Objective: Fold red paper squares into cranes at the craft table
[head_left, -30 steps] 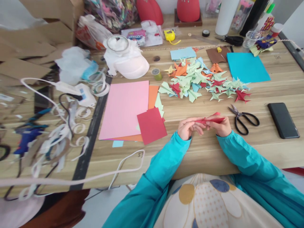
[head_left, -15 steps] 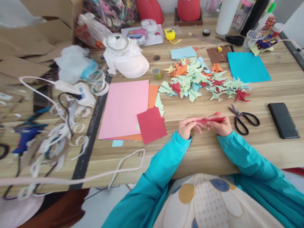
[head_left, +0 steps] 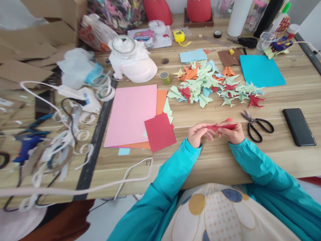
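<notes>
A small piece of folded red paper (head_left: 228, 127) is held between my two hands, above the near part of the table. My left hand (head_left: 199, 134) pinches its left end between thumb and fingers. On the other side, my right hand (head_left: 233, 133) is closed on the wider right part, with a red corner showing above the fingers. Beyond the hands lies a pile of folded paper cranes (head_left: 200, 80), mostly pale green, with some red, orange and blue. A flat red sheet (head_left: 160, 133) rests to the left, overlapping a large pink sheet (head_left: 132, 113).
Black-handled scissors (head_left: 258, 125) and a dark phone (head_left: 299, 127) lie to the right. Farther back are a blue paper square (head_left: 262, 71) and a yellow tape measure (head_left: 179, 36). Cables, ribbon rolls and a blue glue gun (head_left: 27, 147) crowd the left side.
</notes>
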Available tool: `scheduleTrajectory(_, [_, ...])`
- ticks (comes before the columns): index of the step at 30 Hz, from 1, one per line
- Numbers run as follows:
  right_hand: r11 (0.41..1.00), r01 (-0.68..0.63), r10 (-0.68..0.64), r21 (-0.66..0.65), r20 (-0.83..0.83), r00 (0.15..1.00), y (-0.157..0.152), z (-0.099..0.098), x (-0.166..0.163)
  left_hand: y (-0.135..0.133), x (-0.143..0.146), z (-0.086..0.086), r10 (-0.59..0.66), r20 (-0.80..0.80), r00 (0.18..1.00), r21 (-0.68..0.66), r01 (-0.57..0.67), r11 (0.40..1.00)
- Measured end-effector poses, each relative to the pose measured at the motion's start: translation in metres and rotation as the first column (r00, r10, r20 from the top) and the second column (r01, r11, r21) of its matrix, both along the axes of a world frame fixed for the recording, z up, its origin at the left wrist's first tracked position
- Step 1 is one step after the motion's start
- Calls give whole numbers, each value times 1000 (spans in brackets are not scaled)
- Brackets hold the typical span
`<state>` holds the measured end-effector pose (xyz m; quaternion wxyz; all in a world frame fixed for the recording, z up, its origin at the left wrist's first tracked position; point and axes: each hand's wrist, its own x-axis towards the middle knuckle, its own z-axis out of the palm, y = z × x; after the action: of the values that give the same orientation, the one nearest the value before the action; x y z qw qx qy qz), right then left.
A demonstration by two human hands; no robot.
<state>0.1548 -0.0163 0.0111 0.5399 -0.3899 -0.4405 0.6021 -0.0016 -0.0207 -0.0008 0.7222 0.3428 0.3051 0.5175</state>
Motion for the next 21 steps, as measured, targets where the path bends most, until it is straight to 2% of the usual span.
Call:
scheduleTrajectory(5, [1000, -4, 4, -6, -14, 1000, 0, 1, 0, -3, 3, 6, 57, -87, 995, -4, -58, 998])
scheduleTrajectory(10, [1000, -15, 15, 0, -5, 1000, 0, 1, -1, -4, 3, 9, 40, -116, 992, 5, -39, 999])
scheduleTrajectory(21, [1000, 3, -3, -9, -8, 1000, 1, 2, -1, -2, 3, 8, 82, -95, 992, 13, -81, 997])
